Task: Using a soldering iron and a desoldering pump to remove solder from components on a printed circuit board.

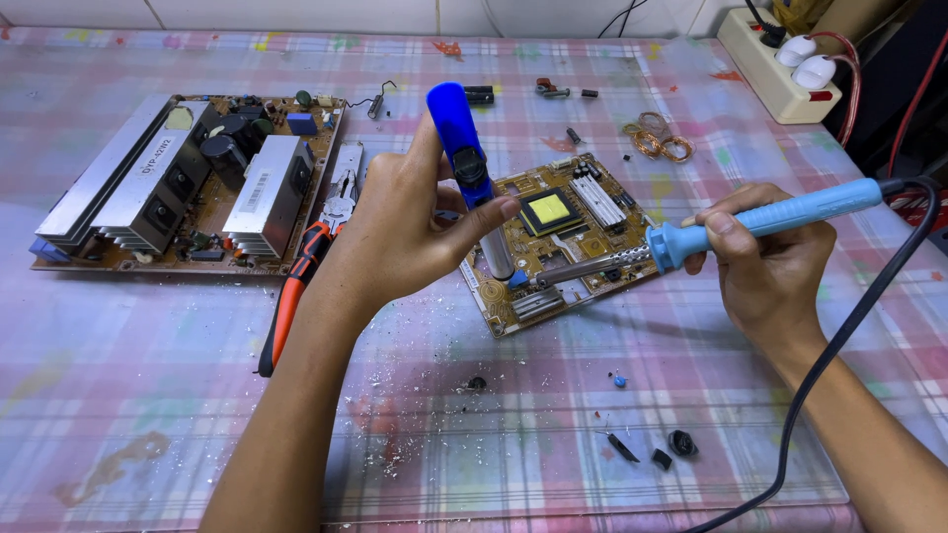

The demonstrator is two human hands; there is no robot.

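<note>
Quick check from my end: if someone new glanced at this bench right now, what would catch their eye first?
Mid-frame, the left hand holds a blue desoldering pump upright over a small circuit board, while the right hand angles a light-blue soldering iron at the same spot. At far left lies a larger circuit board with silver heatsinks, an orange-handled tool beside it.

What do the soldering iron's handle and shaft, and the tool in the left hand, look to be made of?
Soldering iron in the right hand: light blue handle looks like matte moulded plastic; the shaft is dull grey metal. Desoldering pump in the left hand: glossy dark blue plastic upper body, judging by its sheen, and a silvery lower barrel, probably metal.
</note>
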